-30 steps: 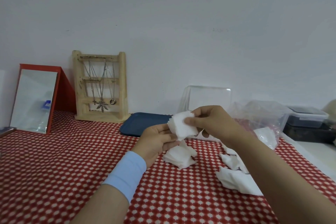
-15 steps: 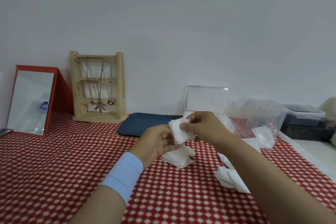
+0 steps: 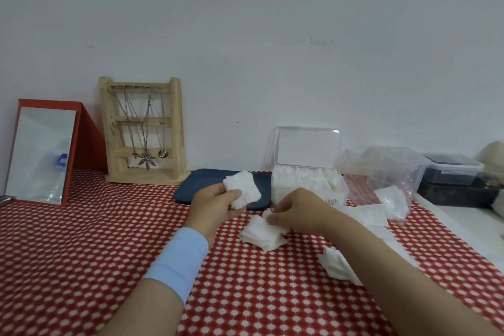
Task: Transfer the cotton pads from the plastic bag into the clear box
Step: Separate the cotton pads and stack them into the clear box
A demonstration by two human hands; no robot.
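Now, clear box (image 3: 306, 147), cotton pads (image 3: 302, 180) inside

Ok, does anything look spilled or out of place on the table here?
Yes: cotton pads lie loose on the checked cloth, not in the plastic bag or clear box: one pile under the right hand, others to its right, near the bag.

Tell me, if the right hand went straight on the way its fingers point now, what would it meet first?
The loose pile of cotton pads on the checked tablecloth. The right hand points left and down, its fingertips seemingly touching the pile's top; whether they pinch a pad is unclear.
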